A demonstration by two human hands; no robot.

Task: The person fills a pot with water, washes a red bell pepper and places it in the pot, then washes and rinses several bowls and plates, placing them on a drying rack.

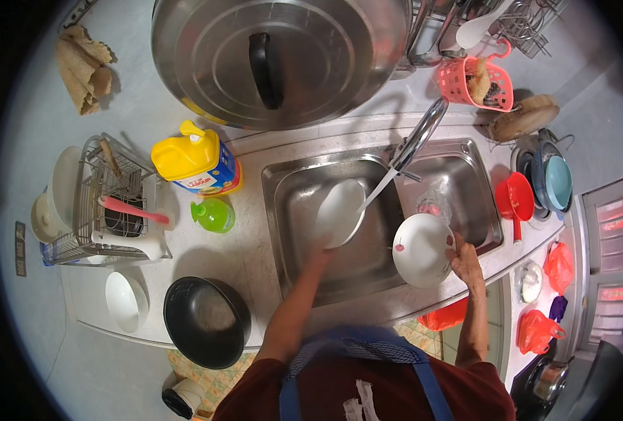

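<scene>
Over the large left basin of a stainless steel sink (290, 226), my left hand (328, 251) holds a white bowl (338, 216) by its lower rim, tilted under the water stream from the chrome faucet (422, 134). My right hand (465, 260) grips the right edge of a second white bowl (422, 252), which bears small red cherry prints, over the sink's front and divider. Behind that bowl, a clear plastic item (433, 202) lies in the smaller right basin. The left hand is slightly blurred and its fingertips are partly hidden.
A black pot (206, 321) and a white bowl (126, 301) stand at the counter's left front. Detergent jug (198, 160), green bottle (214, 216) and wire rack (111, 210) are farther back. A large lidded steel pot (311, 63) stands behind the sink; a red ladle (515, 197) lies right.
</scene>
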